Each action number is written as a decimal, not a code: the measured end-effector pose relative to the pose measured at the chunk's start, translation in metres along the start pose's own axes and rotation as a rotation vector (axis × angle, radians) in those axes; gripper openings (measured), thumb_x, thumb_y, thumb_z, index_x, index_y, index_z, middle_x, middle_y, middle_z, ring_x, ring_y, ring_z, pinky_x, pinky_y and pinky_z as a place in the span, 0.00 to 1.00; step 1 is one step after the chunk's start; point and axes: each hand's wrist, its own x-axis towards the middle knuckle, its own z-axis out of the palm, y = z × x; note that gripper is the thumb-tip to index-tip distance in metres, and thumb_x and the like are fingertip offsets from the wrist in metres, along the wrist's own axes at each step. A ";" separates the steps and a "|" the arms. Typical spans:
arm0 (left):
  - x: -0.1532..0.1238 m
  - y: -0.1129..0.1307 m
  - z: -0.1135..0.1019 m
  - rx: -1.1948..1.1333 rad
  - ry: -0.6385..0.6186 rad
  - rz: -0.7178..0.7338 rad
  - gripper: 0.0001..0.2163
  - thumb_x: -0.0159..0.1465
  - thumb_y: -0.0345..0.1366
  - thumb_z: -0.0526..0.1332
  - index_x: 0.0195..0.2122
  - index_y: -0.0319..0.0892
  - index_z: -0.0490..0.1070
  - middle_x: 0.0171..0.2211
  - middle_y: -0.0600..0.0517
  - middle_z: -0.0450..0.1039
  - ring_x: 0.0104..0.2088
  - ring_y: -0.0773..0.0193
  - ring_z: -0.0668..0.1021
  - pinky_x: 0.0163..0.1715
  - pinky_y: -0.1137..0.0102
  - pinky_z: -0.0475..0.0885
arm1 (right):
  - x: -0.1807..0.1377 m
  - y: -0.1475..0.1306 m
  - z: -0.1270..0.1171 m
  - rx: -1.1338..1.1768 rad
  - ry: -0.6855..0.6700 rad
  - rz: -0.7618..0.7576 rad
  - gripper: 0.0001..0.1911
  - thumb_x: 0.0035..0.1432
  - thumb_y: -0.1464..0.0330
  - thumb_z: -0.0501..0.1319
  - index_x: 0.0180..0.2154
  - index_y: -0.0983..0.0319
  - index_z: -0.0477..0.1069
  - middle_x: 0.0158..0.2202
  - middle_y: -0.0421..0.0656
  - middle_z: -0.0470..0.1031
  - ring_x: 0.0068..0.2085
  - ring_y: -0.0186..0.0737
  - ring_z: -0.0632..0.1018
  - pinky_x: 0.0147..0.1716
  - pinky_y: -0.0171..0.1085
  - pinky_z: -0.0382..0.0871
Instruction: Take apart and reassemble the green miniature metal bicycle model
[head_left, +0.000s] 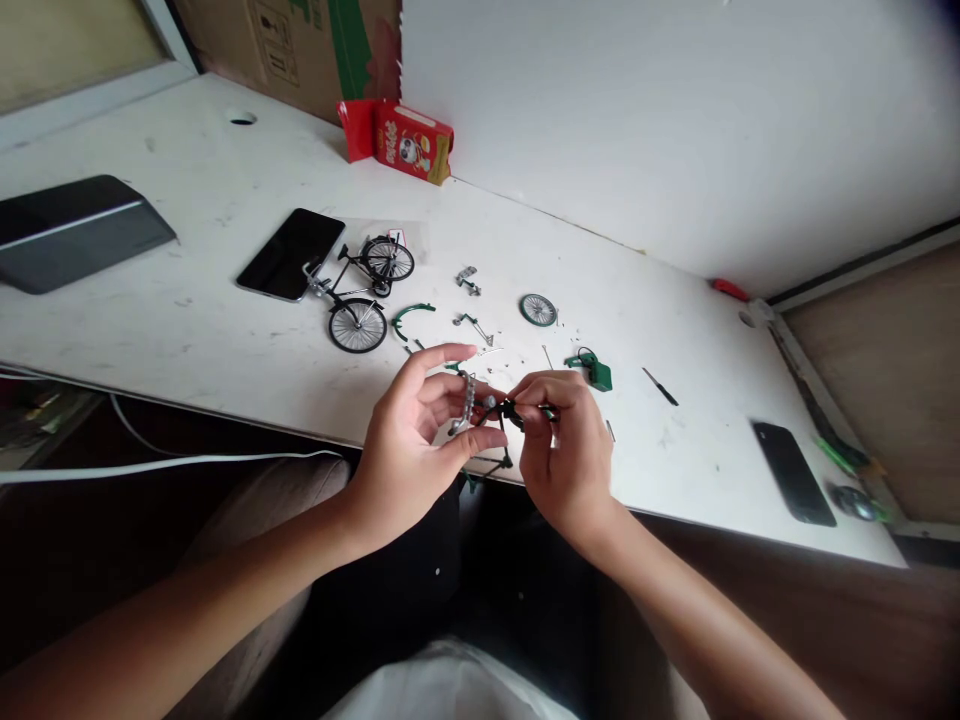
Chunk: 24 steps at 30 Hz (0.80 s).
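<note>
My left hand point(412, 430) is curled around a partly assembled model bicycle frame point(504, 448), its silver handlebar point(466, 405) showing between thumb and fingers. From the other side, my right hand point(566, 445) pinches a dark part at the top of the frame; the fingertips hide what it is. Beyond the hands lie loose model parts: a green mudguard point(411, 315), a small silver and green piece point(469, 280), a spoked wheel point(538, 310) and a green box-shaped piece point(596, 372). A finished-looking black model bicycle point(360, 290) rests to the left.
Behind the black bicycle lies a phone point(289, 255), with a grey folded device point(82, 230) farther left. A red carton point(412, 140) stands near the wall. A thin knife-like tool point(660, 387) and a dark phone point(793, 472) lie right. The white table's point(225, 370) front edge is beneath my hands.
</note>
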 end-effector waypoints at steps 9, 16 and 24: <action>-0.001 -0.006 -0.005 0.216 0.082 0.099 0.27 0.62 0.36 0.78 0.61 0.46 0.73 0.44 0.46 0.85 0.46 0.52 0.87 0.49 0.59 0.84 | -0.006 -0.002 0.009 0.314 -0.004 0.347 0.05 0.78 0.64 0.57 0.45 0.57 0.69 0.38 0.43 0.75 0.38 0.40 0.78 0.35 0.40 0.73; -0.002 -0.004 -0.007 0.351 0.134 0.094 0.26 0.62 0.38 0.79 0.60 0.47 0.76 0.37 0.51 0.87 0.37 0.56 0.88 0.43 0.64 0.82 | -0.004 -0.004 0.008 0.402 -0.004 0.420 0.05 0.77 0.64 0.60 0.44 0.58 0.71 0.38 0.42 0.78 0.35 0.36 0.78 0.34 0.38 0.74; -0.002 -0.002 -0.007 0.353 0.110 0.094 0.26 0.61 0.37 0.80 0.59 0.45 0.76 0.35 0.51 0.87 0.35 0.56 0.88 0.43 0.65 0.82 | -0.001 0.002 -0.006 0.329 -0.094 0.354 0.05 0.77 0.65 0.60 0.46 0.58 0.73 0.40 0.43 0.80 0.42 0.39 0.81 0.44 0.41 0.76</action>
